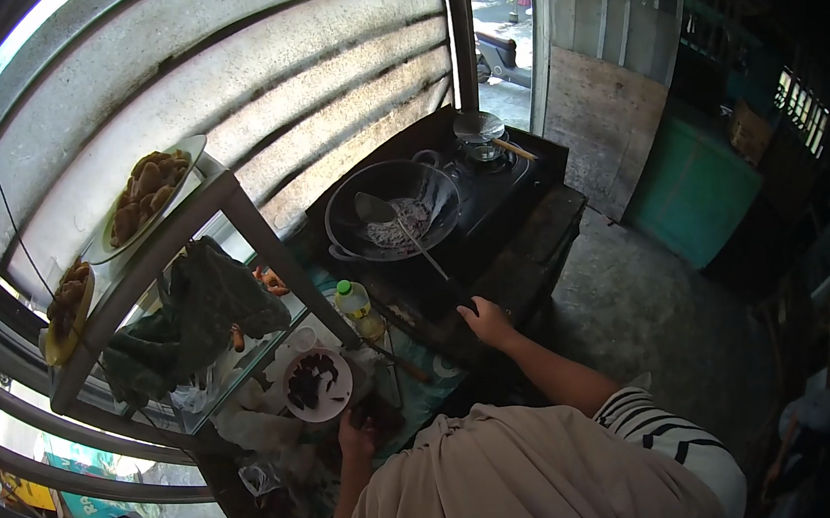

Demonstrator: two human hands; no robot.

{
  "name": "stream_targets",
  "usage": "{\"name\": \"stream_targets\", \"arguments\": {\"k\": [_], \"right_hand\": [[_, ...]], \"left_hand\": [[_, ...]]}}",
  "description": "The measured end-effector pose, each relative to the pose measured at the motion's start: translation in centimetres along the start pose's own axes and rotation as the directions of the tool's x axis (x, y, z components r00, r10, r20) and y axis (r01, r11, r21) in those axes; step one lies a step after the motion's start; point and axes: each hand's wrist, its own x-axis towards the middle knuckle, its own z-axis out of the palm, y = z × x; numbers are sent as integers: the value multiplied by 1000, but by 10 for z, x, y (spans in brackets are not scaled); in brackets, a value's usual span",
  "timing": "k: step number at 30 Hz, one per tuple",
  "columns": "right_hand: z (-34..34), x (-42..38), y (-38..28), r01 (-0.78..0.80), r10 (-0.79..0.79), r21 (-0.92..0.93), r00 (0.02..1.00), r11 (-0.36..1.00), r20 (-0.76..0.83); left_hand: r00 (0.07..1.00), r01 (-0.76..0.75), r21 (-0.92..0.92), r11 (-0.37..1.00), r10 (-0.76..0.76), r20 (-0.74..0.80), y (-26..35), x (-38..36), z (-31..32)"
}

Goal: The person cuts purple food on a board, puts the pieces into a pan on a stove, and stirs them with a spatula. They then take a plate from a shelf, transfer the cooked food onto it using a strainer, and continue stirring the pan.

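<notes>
My right hand is closed around the dark handle of a long metal spatula. The spatula's broad head is inside a large dark wok on the stove, over a pale, mushy-looking mass. At the near rim of a pale shallow bowl, my left hand appears to grip the edge; its fingers are partly in shadow. Dark cut pieces lie in that bowl. Just beyond it stands a clear bottle with a green cap and yellowish liquid.
A lidded pan sits on the far burner, with a wooden handle across it. On the left, a glass display case carries plates of brown fried food on top. Concrete floor extends right of the stove, below a doorway.
</notes>
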Motion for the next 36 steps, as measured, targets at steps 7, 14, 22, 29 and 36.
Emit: {"name": "stream_targets", "arguments": {"k": [7, 14, 22, 29, 36], "right_hand": [[-12, -9, 1, -35, 51, 98, 985, 995, -166], [-25, -5, 22, -55, 60, 55, 993, 997, -100], [-56, -13, 4, 107, -100, 66, 990, 992, -99], [-52, 14, 57, 181, -172, 22, 960, 983, -219], [-91, 82, 86, -88, 70, 219, 993, 972, 90]], "left_hand": [[999, 0, 22, 1000, -1, 50, -5, 5, 10], [998, 27, 36, 999, -29, 59, -16, 11, 25], [997, 72, 25, 997, -73, 29, -30, 17, 49], [998, 47, 45, 998, -49, 44, -39, 23, 93], [1000, -18, -30, 999, 18, 7, -51, 14, 144]]}}
